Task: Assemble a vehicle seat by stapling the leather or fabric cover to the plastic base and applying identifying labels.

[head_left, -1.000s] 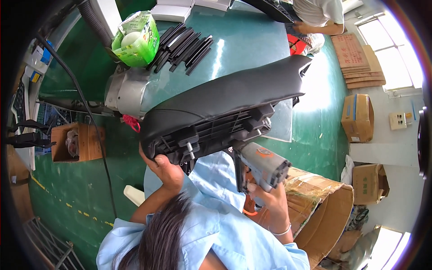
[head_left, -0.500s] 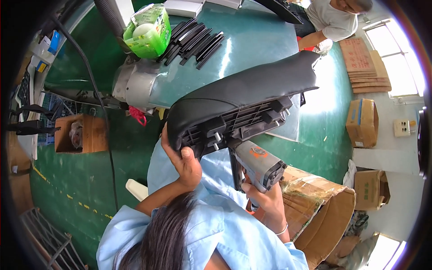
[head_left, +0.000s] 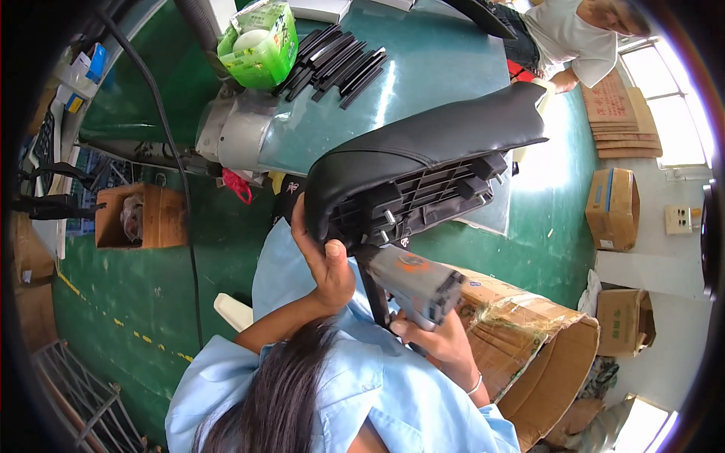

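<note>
Slanting from mid-frame toward upper right, the black seat (head_left: 430, 136) has the grey power tool (head_left: 411, 277) just below its lower-left end; the nearer left hand (head_left: 330, 275) pinches that end, while the right hand's (head_left: 444, 340) grip wraps the tool.

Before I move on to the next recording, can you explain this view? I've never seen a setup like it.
There is no robot here: a person works with two bare hands. The camera is worn on the head and looks down, and its fisheye lens bends straight edges. The left hand grips the near end of a black padded piece, perhaps a seat, with a ribbed underside and metal bolts. The right hand holds a grey tool, its front close to that same end; contact is hard to tell. On the green table lie black strips and a green container with something white and rounded inside. Another person is at the upper right.
</note>
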`<action>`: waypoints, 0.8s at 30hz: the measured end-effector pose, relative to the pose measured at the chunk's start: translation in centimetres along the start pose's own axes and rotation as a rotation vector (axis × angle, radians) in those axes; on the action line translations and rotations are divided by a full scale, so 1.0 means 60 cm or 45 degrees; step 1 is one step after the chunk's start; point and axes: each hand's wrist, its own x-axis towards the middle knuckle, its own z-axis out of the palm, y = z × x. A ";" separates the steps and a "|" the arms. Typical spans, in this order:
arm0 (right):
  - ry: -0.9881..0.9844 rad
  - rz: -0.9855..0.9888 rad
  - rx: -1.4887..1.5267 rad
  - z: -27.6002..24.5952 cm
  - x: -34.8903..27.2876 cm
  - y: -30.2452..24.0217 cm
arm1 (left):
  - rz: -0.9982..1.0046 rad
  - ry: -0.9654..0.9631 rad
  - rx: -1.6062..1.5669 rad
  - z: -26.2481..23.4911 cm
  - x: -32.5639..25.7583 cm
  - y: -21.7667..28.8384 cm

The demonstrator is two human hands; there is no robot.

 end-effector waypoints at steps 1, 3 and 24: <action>-0.006 -0.001 0.002 0.001 0.001 0.004 | 0.003 0.002 0.005 -0.001 -0.003 0.002; -0.022 -0.030 -0.001 0.004 0.006 0.008 | 0.032 0.063 0.151 -0.004 -0.002 0.006; -0.154 -0.361 -0.542 -0.032 0.032 0.079 | -0.751 -1.580 0.989 0.387 0.391 0.024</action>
